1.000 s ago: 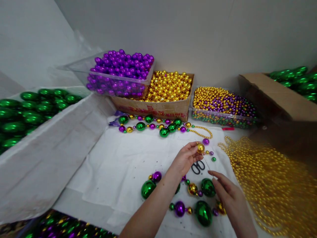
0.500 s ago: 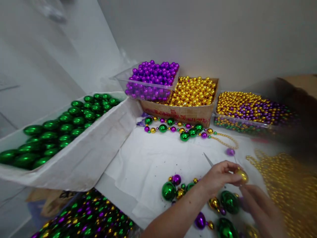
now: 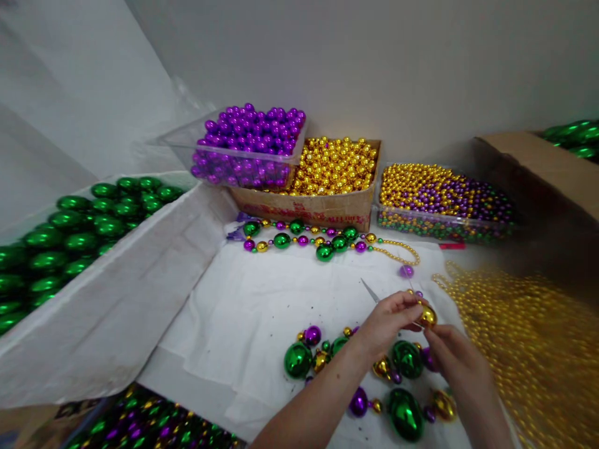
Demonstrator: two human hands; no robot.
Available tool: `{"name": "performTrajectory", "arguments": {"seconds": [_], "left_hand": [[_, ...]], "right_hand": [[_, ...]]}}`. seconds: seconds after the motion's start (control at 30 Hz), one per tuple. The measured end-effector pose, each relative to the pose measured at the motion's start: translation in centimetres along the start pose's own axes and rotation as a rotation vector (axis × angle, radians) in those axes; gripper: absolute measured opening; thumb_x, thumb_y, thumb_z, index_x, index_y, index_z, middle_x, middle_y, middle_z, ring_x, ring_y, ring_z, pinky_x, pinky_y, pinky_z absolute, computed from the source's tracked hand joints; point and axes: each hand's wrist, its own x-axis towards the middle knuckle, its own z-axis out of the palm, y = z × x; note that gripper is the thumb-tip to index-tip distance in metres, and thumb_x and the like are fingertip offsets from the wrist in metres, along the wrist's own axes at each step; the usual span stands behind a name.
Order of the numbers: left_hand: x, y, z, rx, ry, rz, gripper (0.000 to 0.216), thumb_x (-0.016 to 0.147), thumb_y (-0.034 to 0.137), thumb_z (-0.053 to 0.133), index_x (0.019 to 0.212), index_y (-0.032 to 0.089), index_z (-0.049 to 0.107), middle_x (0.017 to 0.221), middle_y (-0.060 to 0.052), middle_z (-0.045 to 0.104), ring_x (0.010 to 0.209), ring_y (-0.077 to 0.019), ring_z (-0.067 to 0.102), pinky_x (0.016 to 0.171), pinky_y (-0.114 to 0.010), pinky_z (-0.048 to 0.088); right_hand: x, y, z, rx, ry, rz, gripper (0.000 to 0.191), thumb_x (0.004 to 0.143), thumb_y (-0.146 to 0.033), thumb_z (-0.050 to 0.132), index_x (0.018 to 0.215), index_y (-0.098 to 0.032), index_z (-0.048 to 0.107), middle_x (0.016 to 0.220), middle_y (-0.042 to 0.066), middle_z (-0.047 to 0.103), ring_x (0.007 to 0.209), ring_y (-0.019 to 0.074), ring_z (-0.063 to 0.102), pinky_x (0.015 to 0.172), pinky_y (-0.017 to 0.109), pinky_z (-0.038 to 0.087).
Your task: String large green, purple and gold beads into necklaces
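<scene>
Between the thumb and fingers of my left hand (image 3: 389, 317) is a large shiny gold bead (image 3: 427, 315). A pointed metal blade (image 3: 369, 290) sticks out past that hand; its other end is hidden. My right hand (image 3: 456, 352) pinches at the bead's lower edge, and what lies in its fingertips is too small to make out. A thin string runs up from the left hand to a purple bead (image 3: 407, 271). Under my hands, a strand of big green (image 3: 405, 414), purple (image 3: 359, 402) and gold beads (image 3: 443, 405) lies on white cloth (image 3: 262, 312).
Green oval beads fill a white foam box (image 3: 140, 312) at left. Behind stand a clear tub (image 3: 243, 165) of purple beads, a cardboard box (image 3: 299, 206) of gold ones and a tub (image 3: 435, 219) of small mixed beads. Gold bead strands (image 3: 538, 349) heap at right; a finished-looking necklace (image 3: 282, 241) lies behind.
The view has swung right, so things sit farther left in it. My left hand still grips the gold bead, and my right fingertips stay at its lower edge.
</scene>
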Motion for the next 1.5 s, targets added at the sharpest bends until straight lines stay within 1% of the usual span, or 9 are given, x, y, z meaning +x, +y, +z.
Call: {"name": "performTrajectory", "arguments": {"seconds": [0.17, 0.27, 0.4, 0.6, 0.7, 0.8, 0.97, 1.27, 1.5], "left_hand": [[0.2, 0.8, -0.3, 0.056, 0.138, 0.052, 0.029, 0.077, 0.040, 0.065, 0.083, 0.012, 0.069, 0.089, -0.009, 0.067, 0.076, -0.0153, 0.059, 0.070, -0.026, 0.044], [0.6, 1.9, -0.4, 0.162, 0.170, 0.148, 0.024, 0.080, 0.034, 0.062, 0.084, 0.013, 0.071, 0.097, -0.010, 0.068, 0.088, -0.0186, 0.059, 0.079, -0.028, 0.043], [1.2, 3.6, 0.7, 0.277, 0.091, 0.279, 0.020, 0.083, 0.028, 0.058, 0.081, 0.014, 0.073, 0.105, -0.009, 0.068, 0.105, -0.0213, 0.056, 0.093, -0.030, 0.038], [2.1, 5.7, 2.9, 0.261, -0.010, 0.341, 0.015, 0.083, 0.024, 0.060, 0.082, 0.016, 0.074, 0.107, -0.007, 0.066, 0.106, -0.0206, 0.055, 0.094, -0.031, 0.037], [2.3, 6.1, 2.6, 0.204, -0.027, 0.298, 0.018, 0.084, 0.028, 0.061, 0.094, 0.018, 0.072, 0.112, -0.008, 0.064, 0.103, -0.0203, 0.055, 0.091, -0.032, 0.039], [2.2, 5.4, 1.9, 0.203, -0.094, 0.210, 0.033, 0.087, 0.036, 0.056, 0.117, 0.023, 0.061, 0.118, -0.008, 0.061, 0.103, -0.0194, 0.055, 0.090, -0.033, 0.041], [1.9, 2.7, 1.7, 0.186, -0.302, 0.068, 0.038, 0.082, 0.036, 0.062, 0.114, 0.017, 0.060, 0.106, -0.008, 0.062, 0.095, -0.0179, 0.057, 0.084, -0.031, 0.044], [3.2, 0.8, 0.0, 0.555, -0.190, 0.000, 0.025, 0.083, 0.038, 0.052, 0.092, 0.016, 0.062, 0.074, 0.001, 0.051, 0.059, -0.0077, 0.044, 0.052, -0.019, 0.038], [3.9, 0.1, -0.2, 0.795, -0.238, 0.052, 0.024, 0.083, 0.029, 0.044, 0.091, 0.017, 0.063, 0.079, -0.001, 0.056, 0.064, -0.0108, 0.051, 0.056, -0.021, 0.043]], "right_hand": [[0.6, -0.2, -0.1, -0.003, -0.086, -0.070, 0.037, 0.077, -0.044, 0.064, 0.100, -0.019, 0.051, 0.057, -0.004, 0.050, 0.051, 0.0132, 0.048, 0.046, 0.022, 0.035], [0.6, -1.0, -1.0, -0.095, -0.123, -0.152, 0.039, 0.081, -0.037, 0.058, 0.115, -0.018, 0.052, 0.090, 0.005, 0.064, 0.082, 0.0190, 0.060, 0.067, 0.029, 0.048], [1.1, -3.6, -1.9, -0.198, -0.072, -0.251, 0.035, 0.086, -0.037, 0.051, 0.117, -0.021, 0.060, 0.123, 0.007, 0.057, 0.111, 0.0219, 0.053, 0.079, 0.030, 0.046], [3.5, -5.3, -1.5, -0.047, -0.135, -0.265, 0.018, 0.073, -0.035, 0.070, 0.076, -0.017, 0.071, 0.082, 0.005, 0.066, 0.080, 0.0186, 0.059, 0.065, 0.026, 0.043], [4.0, -5.2, -1.5, 0.058, -0.094, -0.216, 0.017, 0.072, -0.034, 0.071, 0.074, -0.017, 0.070, 0.067, 0.001, 0.062, 0.062, 0.0135, 0.054, 0.056, 0.024, 0.040], [3.8, -5.5, -1.6, 0.207, -0.013, -0.167, 0.020, 0.075, -0.039, 0.068, 0.082, -0.020, 0.069, 0.069, 0.001, 0.064, 0.058, 0.0125, 0.053, 0.049, 0.023, 0.037], [3.8, -6.8, -1.3, 0.474, 0.080, -0.103, 0.022, 0.062, -0.034, 0.079, 0.077, -0.019, 0.071, 0.078, 0.002, 0.066, 0.058, 0.0097, 0.051, 0.044, 0.019, 0.035], [4.8, -4.2, -0.8, 0.515, 0.194, -0.078, 0.026, 0.062, -0.036, 0.078, 0.078, -0.018, 0.069, 0.069, 0.002, 0.062, 0.063, 0.0122, 0.056, 0.041, 0.015, 0.034], [5.4, -2.2, -1.3, 0.527, 0.413, -0.158, 0.025, 0.063, -0.033, 0.078, 0.078, -0.017, 0.065, 0.079, 0.001, 0.060, 0.066, 0.0108, 0.056, 0.041, 0.015, 0.039]]}}
